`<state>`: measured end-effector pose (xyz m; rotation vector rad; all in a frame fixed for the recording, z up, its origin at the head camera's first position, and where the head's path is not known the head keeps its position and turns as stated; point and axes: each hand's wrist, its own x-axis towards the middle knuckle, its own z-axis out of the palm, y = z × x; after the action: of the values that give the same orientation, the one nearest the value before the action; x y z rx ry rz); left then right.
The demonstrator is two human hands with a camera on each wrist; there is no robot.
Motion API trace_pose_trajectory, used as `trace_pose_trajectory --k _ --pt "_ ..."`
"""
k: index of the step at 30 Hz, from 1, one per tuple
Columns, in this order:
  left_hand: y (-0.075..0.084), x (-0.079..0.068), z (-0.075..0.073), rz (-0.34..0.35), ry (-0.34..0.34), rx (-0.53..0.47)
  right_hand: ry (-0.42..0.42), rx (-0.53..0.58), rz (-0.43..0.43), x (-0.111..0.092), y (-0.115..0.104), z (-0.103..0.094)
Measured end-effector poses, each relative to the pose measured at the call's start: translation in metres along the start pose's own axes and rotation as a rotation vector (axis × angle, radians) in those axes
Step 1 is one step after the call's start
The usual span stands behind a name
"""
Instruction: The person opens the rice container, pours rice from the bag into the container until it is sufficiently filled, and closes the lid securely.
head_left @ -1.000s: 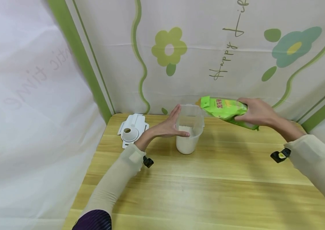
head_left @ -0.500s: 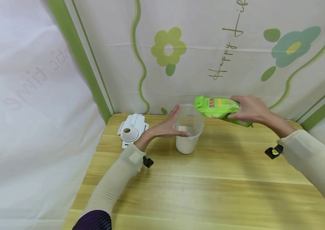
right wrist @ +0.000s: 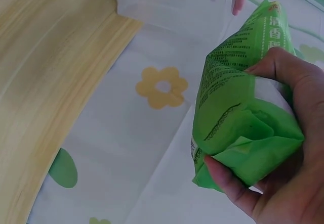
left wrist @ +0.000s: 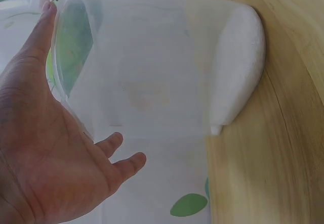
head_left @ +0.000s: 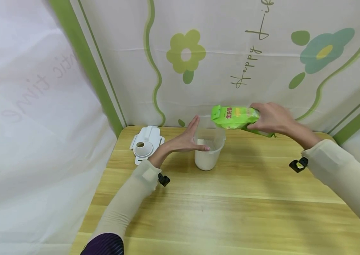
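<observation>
A translucent plastic container (head_left: 216,138) stands upright on the table, with white rice (left wrist: 238,57) in its lower part. My left hand (head_left: 184,141) holds it at the rim, the thumb across the front and the fingers spread along the far left side. In the left wrist view, the thumb touches the rim and two fingertips show beside the wall. My right hand (head_left: 274,118) grips a green rice bag (head_left: 234,117) round its rear end. The bag lies nearly level, its front end over the container's right rim. Whether rice is flowing out cannot be seen.
A white plastic lid (head_left: 149,136) with a round raised spout lies on the table's back left corner. The wooden table (head_left: 231,212) meets a printed fabric curtain (head_left: 119,88) behind and at the left.
My right hand has moved left with the rice bag, bringing the bag's front end from the container's right edge to above its opening. The left hand and container have stayed put.
</observation>
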<state>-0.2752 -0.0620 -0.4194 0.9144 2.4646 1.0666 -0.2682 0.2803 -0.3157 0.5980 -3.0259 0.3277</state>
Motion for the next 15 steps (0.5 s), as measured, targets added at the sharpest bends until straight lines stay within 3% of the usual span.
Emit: trace_pose_trajectory --k 15 --pt "0.000 0.000 0.000 -0.008 0.008 -0.003 0.053 -0.110 -0.025 0.009 -0.014 -0.003"
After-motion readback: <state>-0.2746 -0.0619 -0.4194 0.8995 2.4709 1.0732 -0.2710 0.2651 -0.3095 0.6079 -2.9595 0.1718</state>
